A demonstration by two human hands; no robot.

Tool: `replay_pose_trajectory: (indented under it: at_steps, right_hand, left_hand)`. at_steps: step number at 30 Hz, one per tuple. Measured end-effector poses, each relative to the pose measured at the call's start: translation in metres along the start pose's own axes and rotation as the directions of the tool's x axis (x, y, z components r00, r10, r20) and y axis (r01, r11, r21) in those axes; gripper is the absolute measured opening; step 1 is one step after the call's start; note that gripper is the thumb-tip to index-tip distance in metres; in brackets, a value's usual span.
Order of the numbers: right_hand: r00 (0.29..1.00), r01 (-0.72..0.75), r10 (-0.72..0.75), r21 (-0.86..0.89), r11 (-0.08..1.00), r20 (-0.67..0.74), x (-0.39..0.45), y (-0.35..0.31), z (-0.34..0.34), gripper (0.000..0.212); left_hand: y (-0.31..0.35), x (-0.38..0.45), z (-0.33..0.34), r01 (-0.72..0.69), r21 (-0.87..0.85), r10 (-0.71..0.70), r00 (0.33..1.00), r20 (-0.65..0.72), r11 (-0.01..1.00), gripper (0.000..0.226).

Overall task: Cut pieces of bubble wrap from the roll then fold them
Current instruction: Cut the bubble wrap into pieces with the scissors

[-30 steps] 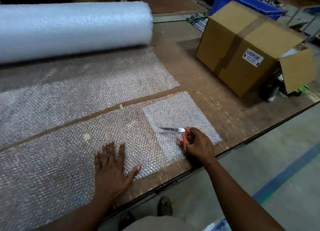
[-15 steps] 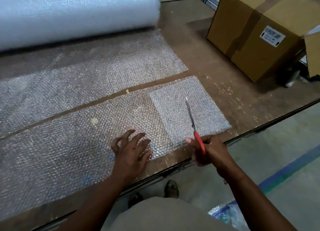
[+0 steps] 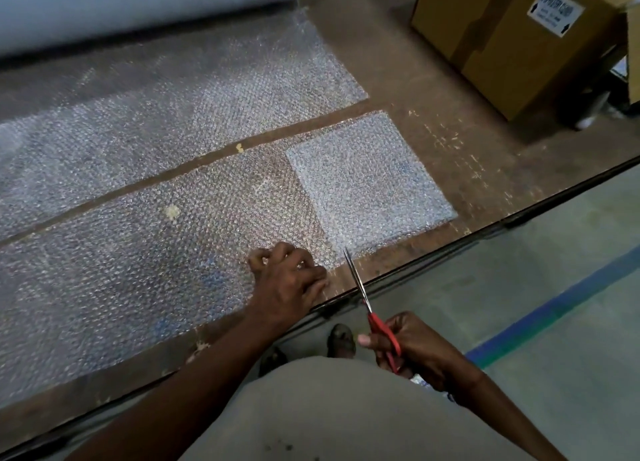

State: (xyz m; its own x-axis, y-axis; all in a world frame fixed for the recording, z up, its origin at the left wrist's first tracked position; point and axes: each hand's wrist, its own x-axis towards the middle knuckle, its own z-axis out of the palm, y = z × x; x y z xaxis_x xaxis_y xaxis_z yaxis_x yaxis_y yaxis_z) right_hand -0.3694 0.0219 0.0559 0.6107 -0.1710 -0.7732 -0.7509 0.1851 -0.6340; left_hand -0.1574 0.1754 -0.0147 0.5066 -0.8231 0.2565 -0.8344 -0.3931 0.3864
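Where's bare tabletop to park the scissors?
Free: the wooden strip between the folded piece and the cardboard box, running to the table edge. Also a thin bare line between the roll's sheet and the cut strip. Crowded: near edge, where left hand grips the wrap and right hand holds scissors.

Near table edge partly blocked, right side of table open

Roll [image 3: 138, 7] fills the far left, 10 to 12 o'clock; cardboard box [image 3: 512, 41] blocks 1 to 2 o'clock. Bare table [image 3: 433, 138] runs as a lane between box and cut strip [image 3: 121, 253], from 12 toward 3 o'clock. Folded piece [image 3: 367, 183] lies flat, low, passable over. At 6 o'clock left hand [image 3: 287, 280] sits on the strip edge, scissors [image 3: 367, 301] in right hand [image 3: 415, 353] cross the table edge just beside it; narrow gap between.
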Motion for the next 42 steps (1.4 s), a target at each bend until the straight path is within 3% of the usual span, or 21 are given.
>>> replay_pose_trajectory:
  at_steps: [4,8,12,19,25,35,42]
  right_hand:
    - [1.000,0.009,-0.009,0.069,0.998,0.002,0.001,0.006,-0.008,0.064]
    - [0.998,0.018,-0.018,0.003,1.000,0.052,0.002,0.014,-0.013,0.067]
    - [0.998,-0.009,0.005,0.072,0.997,0.062,0.009,0.026,-0.010,0.072]
    - [0.995,-0.044,0.033,0.114,0.993,0.090,0.018,0.031,-0.008,0.070]
    - [0.994,-0.054,0.040,0.131,0.990,0.106,0.019,0.033,-0.011,0.068]
    - [0.993,0.001,-0.017,0.139,0.990,0.113,0.021,0.034,-0.013,0.066]
    - [0.993,-0.019,0.004,0.124,0.992,0.119,0.018,0.033,-0.014,0.067]
  left_hand:
    - [0.009,0.005,0.001,0.023,0.036,-0.023,1.000,-0.001,0.999,0.014]
    - [0.014,0.011,0.003,0.060,0.069,-0.060,0.998,0.010,0.996,0.014]
    - [0.015,0.011,0.004,0.051,0.126,-0.052,0.999,0.007,0.991,0.012]
    - [0.019,0.012,0.006,-0.015,0.208,0.020,1.000,-0.023,0.978,0.014]
    - [0.016,0.015,0.011,-0.046,0.174,0.047,0.999,0.002,0.984,0.024]
    - [0.010,0.009,-0.004,0.002,0.168,0.000,1.000,-0.016,0.986,0.014]
    - [0.011,0.010,0.000,-0.058,0.236,0.058,0.998,0.003,0.970,0.012]
